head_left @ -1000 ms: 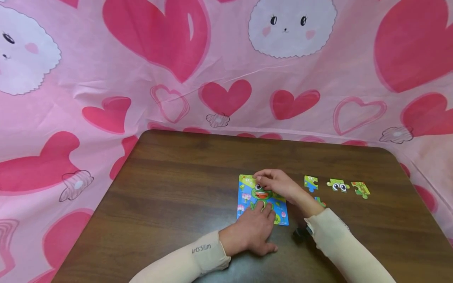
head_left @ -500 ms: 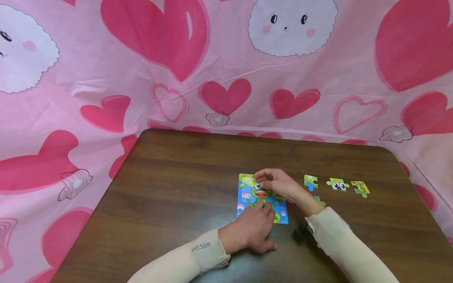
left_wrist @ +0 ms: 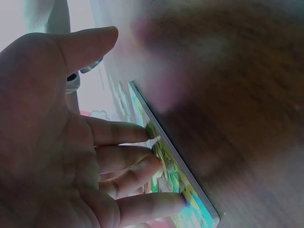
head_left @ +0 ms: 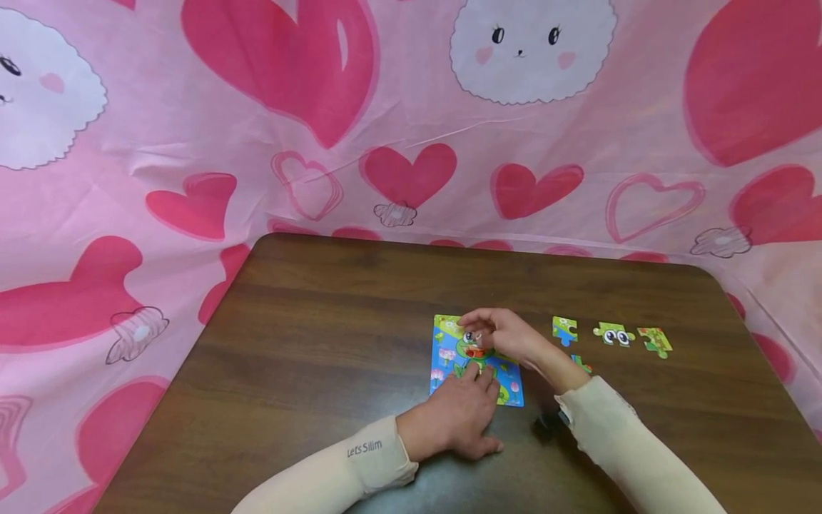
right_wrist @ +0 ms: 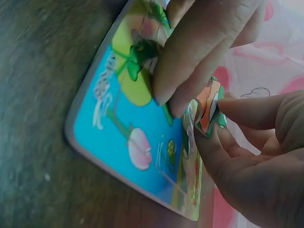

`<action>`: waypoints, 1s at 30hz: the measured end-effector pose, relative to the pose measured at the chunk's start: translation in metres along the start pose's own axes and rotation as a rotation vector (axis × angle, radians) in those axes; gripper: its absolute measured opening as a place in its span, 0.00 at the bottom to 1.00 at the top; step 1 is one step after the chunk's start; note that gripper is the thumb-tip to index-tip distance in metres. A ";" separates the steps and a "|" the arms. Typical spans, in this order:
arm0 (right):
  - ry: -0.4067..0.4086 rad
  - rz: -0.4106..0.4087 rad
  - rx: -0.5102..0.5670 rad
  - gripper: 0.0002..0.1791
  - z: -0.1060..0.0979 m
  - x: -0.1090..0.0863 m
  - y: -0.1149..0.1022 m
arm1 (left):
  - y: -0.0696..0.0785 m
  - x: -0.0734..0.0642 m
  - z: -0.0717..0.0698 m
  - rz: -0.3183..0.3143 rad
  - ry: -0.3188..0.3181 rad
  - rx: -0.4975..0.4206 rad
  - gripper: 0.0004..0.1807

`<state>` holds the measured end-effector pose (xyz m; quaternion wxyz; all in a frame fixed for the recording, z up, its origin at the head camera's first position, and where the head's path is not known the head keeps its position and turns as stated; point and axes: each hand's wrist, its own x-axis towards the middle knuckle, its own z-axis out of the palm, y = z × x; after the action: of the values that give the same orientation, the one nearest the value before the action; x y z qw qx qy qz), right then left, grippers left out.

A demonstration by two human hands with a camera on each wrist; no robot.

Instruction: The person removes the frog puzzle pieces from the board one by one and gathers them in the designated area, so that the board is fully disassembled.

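A square frog puzzle board (head_left: 443, 360) lies on the table, its picture blue and green. The left hand (head_left: 459, 414) rests on its near part with fingers extended; in the left wrist view the fingertips (left_wrist: 151, 164) touch the board's face. Over the board's upper right is the right hand (head_left: 510, 335). Between thumb and fingers it pinches an orange-and-green puzzle piece (right_wrist: 209, 108), tilted up from the board in the right wrist view. The right hand hides part of the frog's head in the head view.
Several loose puzzle pieces lie right of the board: a blue-green corner (head_left: 565, 331), one with two eyes (head_left: 614, 335), a green one (head_left: 655, 343). Another (head_left: 581, 364) is partly behind the right forearm. A pink heart-print cloth (head_left: 411, 93) hangs behind the brown table (head_left: 321, 321).
The right fingers have shifted slightly, and the red mouth part beneath them shows smaller than before. The left hand stays in place.
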<state>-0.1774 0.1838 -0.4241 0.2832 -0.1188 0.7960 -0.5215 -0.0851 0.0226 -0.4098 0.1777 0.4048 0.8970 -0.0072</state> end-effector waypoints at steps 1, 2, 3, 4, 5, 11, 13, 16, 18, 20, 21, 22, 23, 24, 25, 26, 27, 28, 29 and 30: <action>-0.002 0.011 -0.008 0.23 -0.001 -0.001 0.001 | 0.000 0.000 0.000 -0.002 0.003 0.004 0.49; -0.011 0.013 -0.020 0.21 -0.001 -0.001 0.001 | 0.000 0.000 0.000 -0.003 0.006 0.009 0.49; -0.023 0.011 -0.033 0.20 -0.002 -0.002 0.002 | 0.001 0.000 0.000 -0.004 0.010 0.015 0.49; -0.032 0.008 -0.051 0.19 -0.004 -0.003 0.002 | 0.001 0.000 0.001 -0.006 0.013 0.020 0.49; -0.042 0.002 -0.068 0.18 -0.005 -0.004 0.002 | 0.001 0.000 0.001 -0.006 0.015 0.024 0.48; -0.068 -0.058 -0.100 0.17 -0.009 -0.004 0.004 | 0.001 0.000 0.000 -0.008 0.023 0.046 0.48; -0.059 -0.059 -0.080 0.17 -0.009 -0.003 0.004 | 0.001 -0.001 0.000 -0.004 0.026 0.046 0.48; -0.050 -0.037 -0.037 0.18 -0.010 -0.002 0.006 | 0.001 -0.001 0.000 0.002 0.026 0.037 0.47; -0.049 -0.023 -0.020 0.18 -0.011 -0.002 0.007 | 0.000 -0.001 0.000 0.003 0.025 0.033 0.47; -0.044 -0.009 -0.008 0.19 -0.012 -0.002 0.008 | 0.000 -0.001 0.000 0.000 0.023 0.033 0.47; -0.043 -0.013 -0.007 0.19 -0.013 -0.002 0.008 | 0.000 0.000 0.000 -0.001 0.021 0.033 0.47; -0.034 -0.008 -0.006 0.20 -0.014 -0.002 0.008 | 0.000 0.000 0.000 -0.002 0.019 0.030 0.48; -0.028 -0.006 -0.002 0.20 -0.015 -0.002 0.008 | -0.001 0.000 0.000 -0.003 0.016 0.027 0.48; -0.016 0.002 0.004 0.21 -0.017 -0.003 0.009 | -0.001 0.000 0.000 -0.003 0.012 0.022 0.48; -0.007 0.007 0.010 0.22 -0.019 -0.004 0.009 | -0.001 0.000 0.000 -0.002 0.009 0.016 0.48; -0.001 0.007 0.018 0.22 -0.021 -0.005 0.010 | -0.001 0.000 -0.001 -0.001 0.007 0.010 0.48; 0.007 0.008 0.024 0.23 -0.023 -0.007 0.010 | -0.002 0.000 -0.001 0.001 0.005 0.004 0.48; 0.017 0.014 0.033 0.24 -0.025 -0.008 0.010 | -0.002 0.000 -0.001 0.001 0.003 -0.004 0.48; 0.025 0.014 0.036 0.24 -0.027 -0.010 0.011 | -0.002 0.000 -0.001 0.002 0.002 -0.007 0.48; 0.033 0.012 0.038 0.25 -0.030 -0.012 0.011 | -0.002 0.000 -0.001 0.001 0.000 -0.011 0.48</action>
<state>-0.1837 0.2172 -0.4218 0.2753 -0.1000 0.7913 -0.5367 -0.0870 0.0214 -0.4092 0.1800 0.4043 0.8968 -0.0020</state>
